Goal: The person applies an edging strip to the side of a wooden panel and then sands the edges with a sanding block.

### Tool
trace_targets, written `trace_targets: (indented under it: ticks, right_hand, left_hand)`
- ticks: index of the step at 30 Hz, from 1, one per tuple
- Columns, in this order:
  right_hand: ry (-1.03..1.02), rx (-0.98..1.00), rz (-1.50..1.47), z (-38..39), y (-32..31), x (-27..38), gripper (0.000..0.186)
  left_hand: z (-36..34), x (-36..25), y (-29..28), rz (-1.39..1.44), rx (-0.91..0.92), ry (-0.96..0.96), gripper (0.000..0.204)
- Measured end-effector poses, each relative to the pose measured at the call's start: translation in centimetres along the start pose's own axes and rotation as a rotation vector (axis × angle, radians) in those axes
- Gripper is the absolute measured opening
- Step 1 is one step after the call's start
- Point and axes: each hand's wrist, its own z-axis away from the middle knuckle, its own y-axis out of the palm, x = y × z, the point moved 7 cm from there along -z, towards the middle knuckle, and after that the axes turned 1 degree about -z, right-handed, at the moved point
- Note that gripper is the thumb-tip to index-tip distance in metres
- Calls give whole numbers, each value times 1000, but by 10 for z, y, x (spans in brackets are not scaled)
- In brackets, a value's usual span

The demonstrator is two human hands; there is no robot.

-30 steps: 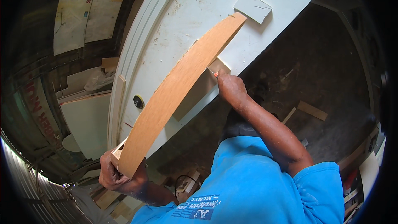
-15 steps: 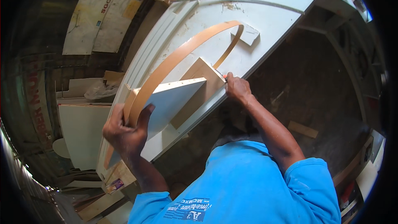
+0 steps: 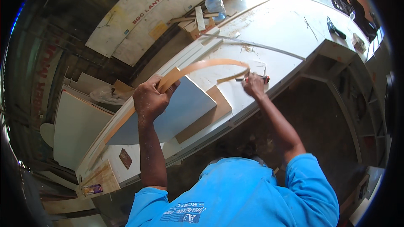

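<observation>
My left hand [image 3: 152, 98] is closed round a tan edging strip [image 3: 206, 63] at the far edge of a pale panel [image 3: 181, 107]. From there the strip bows to the right in a loose arc, its other end curling back near my right hand [image 3: 253, 85]. That hand is closed on a small tool [image 3: 266, 79] with a red and black handle; its slim dark tip points left, by the strip's curled end. Whether the tip touches the strip I cannot tell. Under the panel lies a brown board [image 3: 210, 114].
All this rests on a long white worktop [image 3: 280, 29]. A thin metal strip [image 3: 261, 47] and a dark hand tool [image 3: 335, 28] lie on it farther off. A reddish-brown piece [image 3: 125, 158] lies near left. Beyond stand a blue water jug [image 3: 215, 5] and a motorcycle [image 3: 343, 0].
My left hand has moved farther away along the panel's edge. The right hand, with its tool, has gone from the brown board's corner to the strip's curled end. The strip's arc looks flatter.
</observation>
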Motion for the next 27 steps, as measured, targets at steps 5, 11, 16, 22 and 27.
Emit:
trace_targets:
  ticks: [5,11,16,22,27]
  right_hand:
    - [-103,220,-707,78,-2,133,35]
    - [-289,200,-841,86,-53,207,62]
    - [-392,314,-754,74,-40,227,35]
    - [-310,383,-723,68,-31,230,34]
    - [-321,388,-818,65,-13,232,35]
  left_hand:
    - [15,13,-19,34,-122,135,41]
    - [18,-5,-8,3,-115,326,36]
    - [38,-24,-24,-89,-352,544,33]
    - [45,2,-132,652,-229,37,40]
    - [63,131,-221,1112,-398,-77,39]
